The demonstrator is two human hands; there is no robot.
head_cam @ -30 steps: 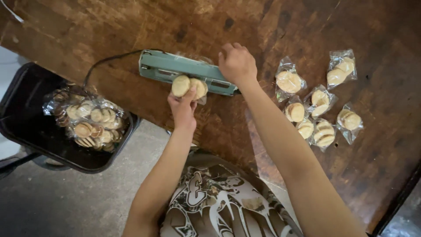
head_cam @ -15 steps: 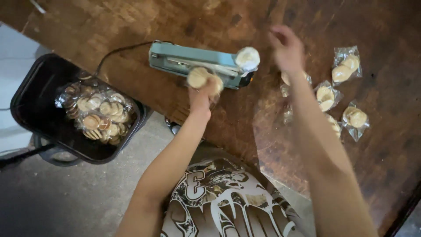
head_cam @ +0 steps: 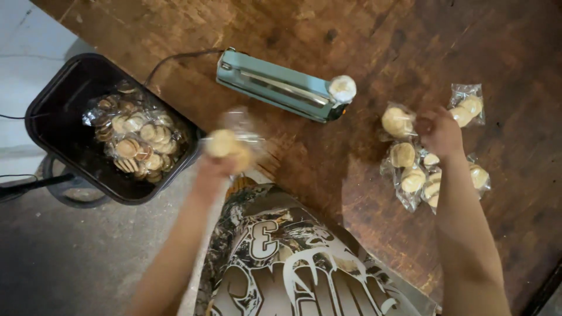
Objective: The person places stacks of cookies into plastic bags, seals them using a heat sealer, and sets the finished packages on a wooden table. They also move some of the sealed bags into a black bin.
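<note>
My left hand [head_cam: 218, 167] holds a clear bag of round pale cookies [head_cam: 229, 142] at the table's near edge, beside the black bin [head_cam: 58, 93]; the hand is blurred by motion. My right hand [head_cam: 440, 132] rests on the pile of several small cookie bags [head_cam: 410, 169] on the right of the wooden table [head_cam: 374, 35], fingers curled at a bag; I cannot tell whether it grips one. A teal heat sealer [head_cam: 275, 86] with a white knob [head_cam: 342, 89] lies between the hands, its lid down.
The black bin on a stand left of the table holds several sealed cookie bags [head_cam: 133, 140]. A black cord [head_cam: 175, 58] runs from the sealer off the table edge. Grey floor lies below.
My left hand has pulled the bag away from the sealer toward the bin. My right hand left the sealer's handle and moved right onto the pile of bags.
</note>
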